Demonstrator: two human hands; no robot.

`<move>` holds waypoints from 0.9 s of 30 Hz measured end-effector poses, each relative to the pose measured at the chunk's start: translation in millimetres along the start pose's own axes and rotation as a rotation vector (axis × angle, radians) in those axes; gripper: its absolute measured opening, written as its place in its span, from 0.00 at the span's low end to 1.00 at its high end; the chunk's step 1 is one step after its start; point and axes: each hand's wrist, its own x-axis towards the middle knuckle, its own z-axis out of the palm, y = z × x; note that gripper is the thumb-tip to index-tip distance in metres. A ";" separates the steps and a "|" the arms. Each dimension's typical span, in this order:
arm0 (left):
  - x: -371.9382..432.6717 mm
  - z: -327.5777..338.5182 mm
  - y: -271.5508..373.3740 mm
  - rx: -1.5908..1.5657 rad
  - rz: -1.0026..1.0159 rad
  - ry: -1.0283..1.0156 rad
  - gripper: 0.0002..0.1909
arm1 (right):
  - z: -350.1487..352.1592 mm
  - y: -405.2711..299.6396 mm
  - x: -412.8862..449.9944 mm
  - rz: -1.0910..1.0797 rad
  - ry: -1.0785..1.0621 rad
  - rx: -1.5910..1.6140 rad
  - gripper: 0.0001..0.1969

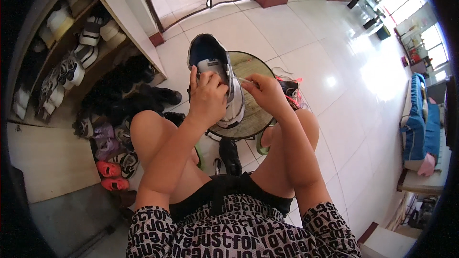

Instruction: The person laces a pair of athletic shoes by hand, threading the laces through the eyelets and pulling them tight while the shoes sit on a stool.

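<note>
A white and dark Nike sneaker (236, 109) rests over a small round stool or table with a wood-pattern top (256, 105), its heel pointing away from me and its dark blue lining showing. My left hand (209, 96) lies over the shoe's opening, fingers bent on its tongue and collar; part of the upper is hidden under it. My right hand (263, 89), just right of the shoe, pinches a pale shoelace (245, 80) between thumb and forefinger. The lace runs taut to the eyelet side of the shoe.
A shoe cabinet (125, 18) filled with shoes stands at the left, with more shoes on the floor beside it, including red ones (114, 183). Laces and a dark shoe (288, 87) lie right of the stool. A black shoe (230, 156) is between my feet.
</note>
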 end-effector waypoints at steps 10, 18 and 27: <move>3.2 -5.4 4.9 -0.089 -0.095 -0.108 0.11 | -8.9 -4.4 -15.7 0.002 -0.050 -0.004 0.09; 4.8 -3.7 6.9 -0.112 -0.130 -0.179 0.13 | 3.5 -3.6 -19.0 -0.036 0.028 0.024 0.08; 3.7 -1.6 5.8 -0.141 -0.101 -0.099 0.11 | 15.3 -5.8 -13.1 -0.081 0.090 -0.044 0.06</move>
